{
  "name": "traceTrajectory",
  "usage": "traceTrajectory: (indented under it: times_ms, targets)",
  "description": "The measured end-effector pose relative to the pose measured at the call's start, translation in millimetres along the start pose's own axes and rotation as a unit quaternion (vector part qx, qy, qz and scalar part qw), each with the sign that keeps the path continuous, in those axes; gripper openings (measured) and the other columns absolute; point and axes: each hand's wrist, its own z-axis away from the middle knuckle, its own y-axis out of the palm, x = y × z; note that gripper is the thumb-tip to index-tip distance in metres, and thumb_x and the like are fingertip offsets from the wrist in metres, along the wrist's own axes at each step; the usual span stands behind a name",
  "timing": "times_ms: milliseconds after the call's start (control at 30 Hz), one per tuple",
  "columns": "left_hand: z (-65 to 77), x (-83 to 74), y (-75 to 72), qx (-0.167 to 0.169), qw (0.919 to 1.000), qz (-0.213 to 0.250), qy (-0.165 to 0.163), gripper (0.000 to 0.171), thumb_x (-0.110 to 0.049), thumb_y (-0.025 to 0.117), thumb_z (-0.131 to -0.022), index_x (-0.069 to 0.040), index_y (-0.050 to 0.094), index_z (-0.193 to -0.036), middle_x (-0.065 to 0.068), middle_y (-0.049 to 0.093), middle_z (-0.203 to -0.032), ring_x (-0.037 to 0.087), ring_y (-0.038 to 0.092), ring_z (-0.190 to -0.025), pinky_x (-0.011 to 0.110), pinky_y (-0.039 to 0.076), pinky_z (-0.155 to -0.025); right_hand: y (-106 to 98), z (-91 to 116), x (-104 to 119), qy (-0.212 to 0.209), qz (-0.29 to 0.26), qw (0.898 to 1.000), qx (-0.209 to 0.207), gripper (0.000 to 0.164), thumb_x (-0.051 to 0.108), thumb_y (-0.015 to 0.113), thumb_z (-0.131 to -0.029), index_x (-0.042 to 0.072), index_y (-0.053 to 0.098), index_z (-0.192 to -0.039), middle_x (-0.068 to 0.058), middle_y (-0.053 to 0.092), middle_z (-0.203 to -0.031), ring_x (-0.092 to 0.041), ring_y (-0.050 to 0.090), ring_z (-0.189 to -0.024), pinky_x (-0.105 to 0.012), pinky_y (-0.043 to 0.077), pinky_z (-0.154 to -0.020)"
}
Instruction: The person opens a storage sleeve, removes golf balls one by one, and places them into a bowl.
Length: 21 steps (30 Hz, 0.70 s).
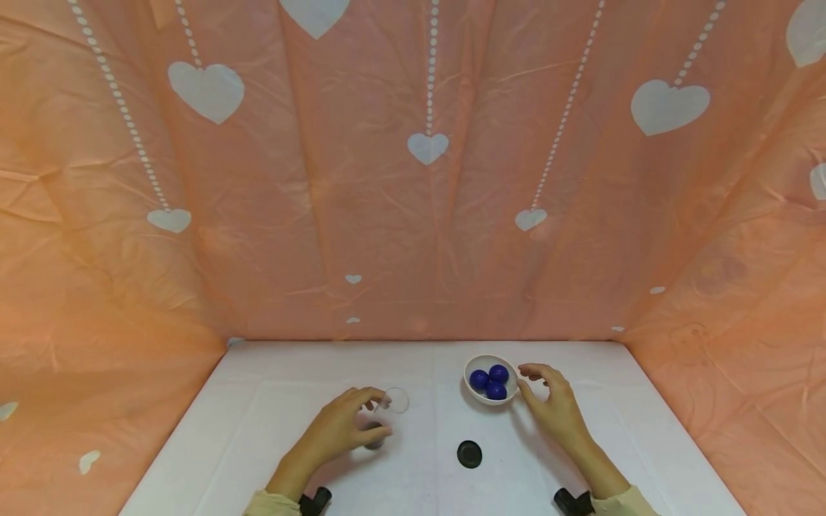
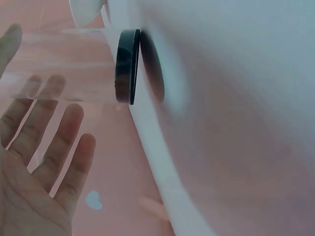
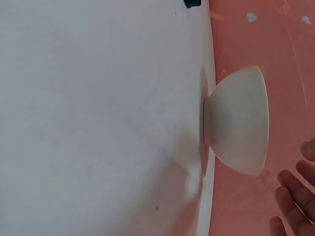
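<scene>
My left hand point(image 1: 342, 423) holds a clear cylindrical jar point(image 1: 398, 400) with a black base point(image 2: 128, 66), thumb on one side and fingers on the other. In the left wrist view two fingertips show through its clear wall. The jar leans slightly, its base close over the white table, and a dark shadow lies beside it. My right hand point(image 1: 555, 408) is at the right side of a white bowl point(image 3: 241, 120), fingers loosely bent. In the right wrist view its fingertips point(image 3: 285, 177) stand apart from the bowl's rim. Three dark blue balls point(image 1: 488, 382) lie in the bowl.
A round black disc point(image 1: 470, 454), like a lid, lies on the white table point(image 1: 413, 487) between the two hands, nearer the front. Orange cloth point(image 1: 387, 215) with white hearts walls off the table's back and sides.
</scene>
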Motion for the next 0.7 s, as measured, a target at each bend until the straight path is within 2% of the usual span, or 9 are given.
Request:
traceTrajectory:
  times_ms: [200,467,600,700]
  targets:
    - [4.8,6.3,-4.0,-0.007,1.0,0.006,0.002,0.041,-0.045,0.087,-0.091,-0.028,0.069,-0.124,-0.02,0.067,-0.116,0.014,0.065,-0.106,0.04,0.056,-0.088,-2.9,4.1,-2.8,0.004,-0.007,1.0,-0.004,0.028,-0.004,0.081,-0.09,0.002,0.075,-0.116,-0.009,0.077,-0.108,-0.025,0.066,-0.095,-0.028,0.046,-0.085]
    - [9.6,11.0,-11.5,0.0,0.9996,0.027,0.007,0.039,-0.048,0.084,-0.093,-0.026,0.069,-0.121,-0.017,0.069,-0.117,0.013,0.065,-0.106,0.041,0.057,-0.091,-10.3,8.4,-6.0,0.013,0.002,1.0,0.007,0.03,-0.003,0.08,-0.092,0.002,0.074,-0.121,-0.009,0.078,-0.111,-0.027,0.068,-0.097,-0.025,0.045,-0.087]
    - [12.3,12.7,-13.2,0.002,0.9995,0.032,0.002,0.041,-0.05,0.083,-0.093,-0.024,0.069,-0.122,-0.016,0.069,-0.118,0.01,0.064,-0.106,0.042,0.057,-0.094,-14.4,8.1,-10.2,0.0,0.016,1.0,0.002,0.031,-0.003,0.081,-0.09,0.001,0.074,-0.12,-0.01,0.078,-0.11,-0.028,0.068,-0.098,-0.021,0.043,-0.089]
    - [14.8,14.3,-14.6,0.005,0.9995,0.029,-0.013,0.043,-0.049,0.084,-0.092,-0.025,0.068,-0.124,-0.018,0.069,-0.12,0.01,0.064,-0.109,0.042,0.056,-0.096,-17.7,7.9,-12.8,-0.019,0.031,0.999,0.0,0.033,-0.004,0.083,-0.087,0.0,0.074,-0.118,-0.01,0.078,-0.11,-0.029,0.068,-0.098,-0.02,0.042,-0.091]
